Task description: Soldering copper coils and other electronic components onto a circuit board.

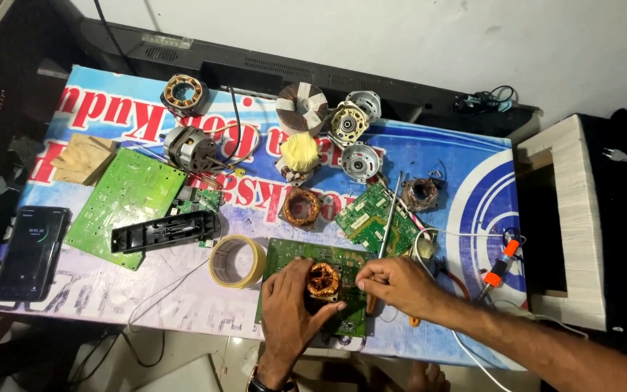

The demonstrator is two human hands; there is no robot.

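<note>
Where the printed cloth covers the table [110,290], we see at the far left a dark phone [29,252] lying flat with its screen lit, and just beside it a large green circuit board [126,203] with a black plastic cover [165,231] resting across its lower corner. Above these lie a small motor [190,149] and a wound stator ring [183,94]. Near the middle sits a roll of tan tape [236,261], with a loose copper coil [301,207] above it and a yellow-wrapped winding [300,154] further back. Our left hand [292,305] rests on a green board [284,258] at the near edge, its fingers [300,279] curled around the left side of a copper coil [324,281] that stands on that board. Our right hand [397,283] meets the coil from the other side, fingers pinched together at its edge; whether they grip anything small we cannot tell. Right of the hands lies a second green board [371,218] with a thin metal rod [390,214] across it, then an orange-handled tool [501,265] with its white cord [459,234], and a pale wooden frame [575,225] at the far right.
</note>
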